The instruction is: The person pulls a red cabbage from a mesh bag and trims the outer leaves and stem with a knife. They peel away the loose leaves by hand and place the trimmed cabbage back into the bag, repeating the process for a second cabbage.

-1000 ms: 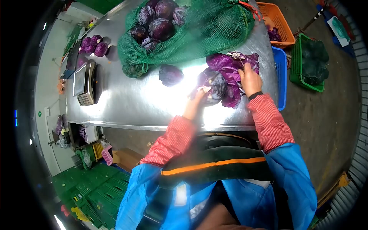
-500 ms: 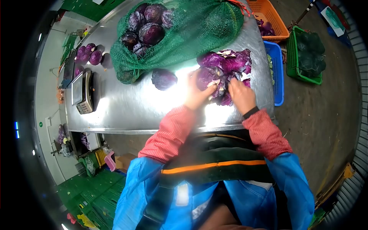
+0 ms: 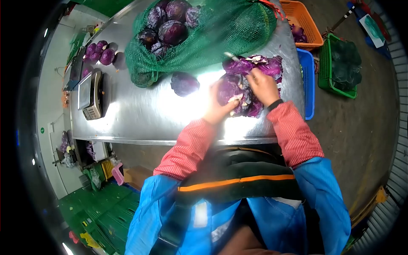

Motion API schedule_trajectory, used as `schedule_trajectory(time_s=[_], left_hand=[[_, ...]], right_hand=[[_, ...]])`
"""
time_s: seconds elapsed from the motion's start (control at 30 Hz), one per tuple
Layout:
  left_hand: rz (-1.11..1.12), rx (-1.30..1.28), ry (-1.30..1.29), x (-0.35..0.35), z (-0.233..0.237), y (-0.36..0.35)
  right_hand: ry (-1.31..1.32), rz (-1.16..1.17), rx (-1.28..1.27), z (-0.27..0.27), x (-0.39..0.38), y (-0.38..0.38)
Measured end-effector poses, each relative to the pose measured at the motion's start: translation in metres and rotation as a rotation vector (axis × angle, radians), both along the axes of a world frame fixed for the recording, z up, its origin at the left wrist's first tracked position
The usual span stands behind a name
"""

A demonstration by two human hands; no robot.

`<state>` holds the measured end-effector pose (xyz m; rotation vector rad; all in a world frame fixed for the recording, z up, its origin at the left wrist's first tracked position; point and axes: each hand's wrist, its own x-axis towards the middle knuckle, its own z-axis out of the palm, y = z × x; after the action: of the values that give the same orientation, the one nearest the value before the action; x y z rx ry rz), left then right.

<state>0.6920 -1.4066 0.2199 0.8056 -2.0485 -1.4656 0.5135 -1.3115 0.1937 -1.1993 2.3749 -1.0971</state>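
Note:
On the steel table (image 3: 144,114), my left hand (image 3: 216,105) is wrapped round the near side of a red cabbage (image 3: 229,88), thumb across its cut-looking pale base. My right hand (image 3: 264,87) is closed at the cabbage's upper right, over torn outer leaves; what its fingers pinch is hidden. A blurred pale sliver (image 3: 230,56) shows beyond its fingertips, too smeared to name. Loose purple leaves (image 3: 270,67) lie in a heap behind and right of the cabbage. Another whole red cabbage (image 3: 184,84) rests to the left of my left hand.
A green mesh sack (image 3: 229,36) of red cabbages lies at the back. Several trimmed cabbages (image 3: 107,57) and a scale (image 3: 92,97) stand at the left. Beyond the right edge are an orange crate (image 3: 312,25), a blue crate (image 3: 309,85) and a green crate (image 3: 326,70).
My right hand has moved up and away from me, from the cabbage's right side to the leaves above. My left hand keeps its hold. The view has shifted slightly.

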Motion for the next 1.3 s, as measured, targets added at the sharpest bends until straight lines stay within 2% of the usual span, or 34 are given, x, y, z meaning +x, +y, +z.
schedule_trajectory(time_s=[0.03, 0.07, 0.13, 0.17, 0.27, 0.37, 0.47, 0.57, 0.67, 0.7, 0.83, 0.93, 1.0, 1.03, 1.1, 1.2, 1.23, 1.27, 1.3], left_hand=[[0.034, 0.067, 0.028, 0.003, 0.001, 0.004], [0.077, 0.148, 0.053, 0.008, -0.003, 0.009], [0.182, 0.291, 0.082, 0.002, 0.0, 0.011], [0.247, 0.366, 0.064, -0.001, 0.008, 0.015], [0.252, 0.058, -0.093, -0.014, 0.02, 0.017], [0.083, -0.741, -0.291, -0.016, 0.03, 0.007], [-0.21, -0.646, -0.179, -0.027, 0.017, -0.021], [-0.112, -0.594, -0.249, -0.029, 0.012, -0.023], [-0.03, -0.562, -0.293, -0.031, 0.005, -0.019], [-0.012, -0.555, -0.294, -0.031, 0.0, -0.018], [0.041, -0.595, -0.284, -0.035, -0.005, -0.011], [0.091, -0.583, -0.312, -0.037, -0.006, -0.009], [0.081, -0.61, -0.299, -0.03, -0.01, -0.007], [0.081, -0.628, -0.283, -0.03, -0.011, -0.008], [0.06, -0.602, -0.211, -0.027, -0.01, -0.007], [0.009, -0.567, -0.176, -0.018, -0.011, -0.006], [-0.006, -0.557, -0.167, -0.016, -0.012, -0.01], [-0.025, -0.557, -0.143, -0.012, -0.014, -0.014], [-0.041, -0.556, -0.122, -0.006, -0.017, -0.017]], right_hand=[[0.172, -0.063, -0.059, -0.019, -0.014, 0.003], [0.091, -0.109, 0.115, -0.041, -0.029, 0.012], [-0.013, -0.183, 0.11, -0.01, -0.016, 0.025], [-0.156, -0.151, 0.189, 0.02, -0.002, 0.028], [-0.096, -0.045, 0.149, 0.013, 0.042, 0.042], [-0.135, -0.038, 0.124, 0.011, 0.047, 0.04], [0.008, 0.012, -0.057, 0.011, 0.034, 0.034], [0.085, -0.073, 0.057, 0.035, 0.035, 0.054], [0.134, -0.037, 0.147, 0.023, 0.057, 0.08], [0.176, -0.019, 0.092, 0.017, 0.064, 0.083], [0.201, -0.028, 0.102, 0.001, 0.065, 0.067], [0.079, -0.129, 0.2, -0.001, 0.044, 0.055], [0.048, -0.188, 0.205, -0.023, 0.014, 0.056], [-0.003, -0.187, 0.211, -0.017, 0.004, 0.058], [-0.159, -0.143, 0.221, 0.024, 0.0, 0.051], [-0.085, -0.094, 0.11, 0.046, 0.026, 0.03], [-0.108, -0.109, 0.112, 0.04, 0.024, 0.024], [-0.007, -0.123, -0.004, 0.019, 0.019, 0.017], [0.009, -0.128, 0.039, 0.0, 0.013, 0.018]])
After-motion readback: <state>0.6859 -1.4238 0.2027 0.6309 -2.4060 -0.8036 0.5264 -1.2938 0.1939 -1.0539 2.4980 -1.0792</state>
